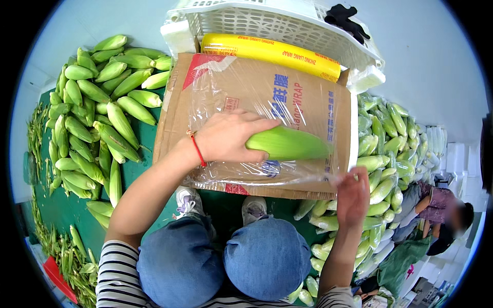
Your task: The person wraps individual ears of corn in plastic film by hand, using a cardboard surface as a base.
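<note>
My left hand [237, 136] grips the stem end of a green ear of corn in its husk [289, 143]. The ear lies across a sheet of clear plastic wrap [219, 169], spread over a flattened-looking cardboard box [173, 119] in front of my knees. My right hand [352, 196] is blurred at the lower right corner of the box, near the wrap's edge; its fingers are bent, and whether they pinch the film cannot be told. Behind the box top lies a yellow roll of plastic wrap [269, 54].
A white plastic crate [265, 25] stands beyond the box, a black glove-like item [346, 21] on its rim. Unwrapped corn [92, 92] is heaped at left, wrapped corn [385, 184] at right. Husk scraps [65, 254] lie lower left. Another person [439, 204] sits at far right.
</note>
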The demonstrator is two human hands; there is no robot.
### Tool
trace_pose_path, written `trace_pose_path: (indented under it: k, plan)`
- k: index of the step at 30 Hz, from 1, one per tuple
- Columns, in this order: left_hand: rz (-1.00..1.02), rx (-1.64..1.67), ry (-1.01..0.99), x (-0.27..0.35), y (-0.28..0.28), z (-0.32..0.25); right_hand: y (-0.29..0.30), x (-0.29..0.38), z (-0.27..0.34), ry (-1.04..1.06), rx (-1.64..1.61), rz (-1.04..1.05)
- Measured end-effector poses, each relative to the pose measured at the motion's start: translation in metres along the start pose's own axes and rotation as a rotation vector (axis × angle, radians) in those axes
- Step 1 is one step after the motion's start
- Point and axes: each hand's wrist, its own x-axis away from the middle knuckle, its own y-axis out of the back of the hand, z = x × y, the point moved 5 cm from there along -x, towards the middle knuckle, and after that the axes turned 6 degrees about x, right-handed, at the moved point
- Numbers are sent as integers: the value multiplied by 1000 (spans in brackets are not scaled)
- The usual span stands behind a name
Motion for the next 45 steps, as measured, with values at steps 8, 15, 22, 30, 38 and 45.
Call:
trace_pose_path:
  k: [8,15,22,30,38,45]
  plan:
    - [-472,-69,264,121,-32,7,-64,-109,-38,548,1497,119]
    - [-666,447,392,97,54,92,-70,-114,-47,683,1482,40]
    - [87,-125,128,-66,21,70,-78,-140,-43,500,1544,96]
    - [-248,-135,79,27,-35,-53,-78,-62,-47,408,1452,102]
    - [-487,-268,6,-13,20,16,-100,-74,-39,675,1531,227]
    - [-403,22,182,14,17,4,-109,-59,-39,549,1735,625]
